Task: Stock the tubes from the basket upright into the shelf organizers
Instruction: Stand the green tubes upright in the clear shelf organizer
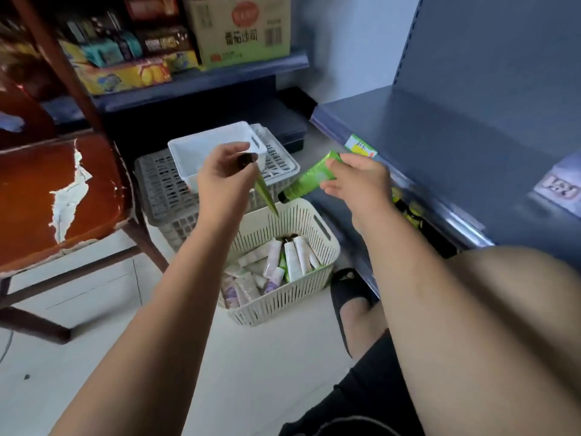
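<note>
Green tubes occupy both hands. The left hand pinches a slim tube by its dark cap above the basket's far rim. The right hand grips a light green tube beside the shelf's front edge. Each should be turned upright before entering the white organizer, and there is room to move above the shelf's deck.

Pale tiled floor, worn red-brown chair, blue-grey shelving, pale wall
</note>
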